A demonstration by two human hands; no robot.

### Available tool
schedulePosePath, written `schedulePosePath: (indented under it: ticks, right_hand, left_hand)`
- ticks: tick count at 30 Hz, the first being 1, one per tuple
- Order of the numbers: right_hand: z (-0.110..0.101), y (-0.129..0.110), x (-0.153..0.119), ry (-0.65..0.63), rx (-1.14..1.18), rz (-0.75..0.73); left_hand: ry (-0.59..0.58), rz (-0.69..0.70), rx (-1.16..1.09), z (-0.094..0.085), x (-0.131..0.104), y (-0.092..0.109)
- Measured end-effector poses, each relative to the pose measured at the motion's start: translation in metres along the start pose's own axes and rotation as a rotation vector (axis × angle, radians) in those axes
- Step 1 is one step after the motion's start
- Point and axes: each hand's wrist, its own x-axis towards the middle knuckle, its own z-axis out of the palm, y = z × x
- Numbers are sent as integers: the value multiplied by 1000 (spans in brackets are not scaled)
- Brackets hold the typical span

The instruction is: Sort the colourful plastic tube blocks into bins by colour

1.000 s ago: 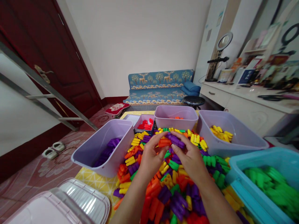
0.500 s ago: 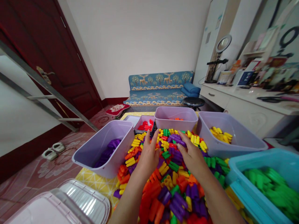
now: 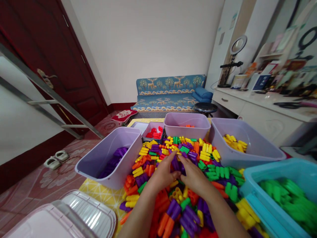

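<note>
Near left: clear lid (image 3: 90, 211) beside pink lid (image 3: 39, 223), on yellow cloth (image 3: 101, 195) over the counter.

Left: lilac bin (image 3: 131, 158), purple blocks only, well below rim.

Far, just right of it: small box (image 3: 151, 127), red blocks only, modest heap.

Middle: mixed pile (image 3: 205, 155), orange, yellow, green, purple and red, spread loose between the bins. Left hand (image 3: 163, 173) and right hand (image 3: 193, 175) are in it, fingers half-curled from both sides around a purple block (image 3: 175, 163). Contact is partly hidden, can't tell if either has a firm grip.

Far middle: lilac tub (image 3: 187, 133), a few orange blocks showing.

Right: lilac container (image 3: 262, 142), small yellow heap. Near right: teal bin (image 3: 292, 168), green blocks, looks like the biggest heap.

Progress, my read: early to partway. Each container shows one colour, none looks full. Bulk of the blocks sits loose in the pile, all five colours; orange looks least advanced.
</note>
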Motion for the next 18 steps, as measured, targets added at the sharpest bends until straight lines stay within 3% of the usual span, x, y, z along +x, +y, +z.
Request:
schedulePosePath:
  ticks: [3,8,13,18]
  right_hand:
    - [0,-6,3,82,169,-53]
    - [-31,-34,4,204,322,-144]
    - [-51,-53,-1,282,311,-179]
    - [-50,-54,-2,291,295,-200]
  left_hand:
    - [28,93,-161,4,2,9]
    - [157,218,-301,-6,-2,43]
    - [237,183,-346,-16,-7,64]
    - [253,181,-322,-20,-6,64]
